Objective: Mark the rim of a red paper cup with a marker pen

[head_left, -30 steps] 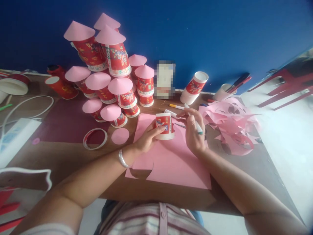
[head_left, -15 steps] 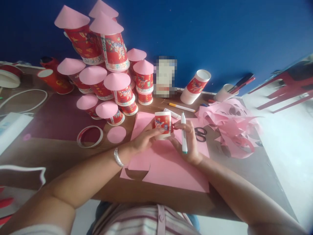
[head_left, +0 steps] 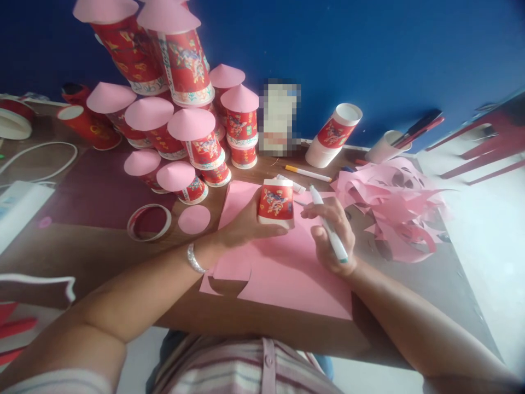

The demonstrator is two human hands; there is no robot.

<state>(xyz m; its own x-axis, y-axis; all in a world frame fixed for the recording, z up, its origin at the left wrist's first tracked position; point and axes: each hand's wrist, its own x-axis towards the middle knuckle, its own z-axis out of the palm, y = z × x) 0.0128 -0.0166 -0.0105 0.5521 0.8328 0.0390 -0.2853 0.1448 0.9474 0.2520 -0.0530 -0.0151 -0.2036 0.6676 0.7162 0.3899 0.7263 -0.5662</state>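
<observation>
A red-printed paper cup [head_left: 276,201] with white bands at both ends is in my left hand [head_left: 241,225], the thumb lying along its lower edge. To the right, my right hand [head_left: 337,232] has its fingers closed on a white marker [head_left: 330,230] with a green end near the palm. The marker's other end points up and left, apart from the cup. Beneath both hands lie pink paper sheets [head_left: 283,279], with a curved cut at the lower left. Scissors, seen a moment ago beside my right hand, are mostly hidden behind it.
Several red cup towers with pink cone roofs [head_left: 191,125] stand at the left back. Pink paper scraps [head_left: 400,208] lie to the right. Behind are stacked cups [head_left: 334,137], a pen cup [head_left: 388,146] and a yellow-capped marker [head_left: 307,174]. A tape roll [head_left: 149,238] and pink disc [head_left: 194,220] lie left.
My right hand has come off the cup and moved right with the marker, which is now tilted. The cup has turned in my left hand, showing its picture more squarely. The view has shifted slightly.
</observation>
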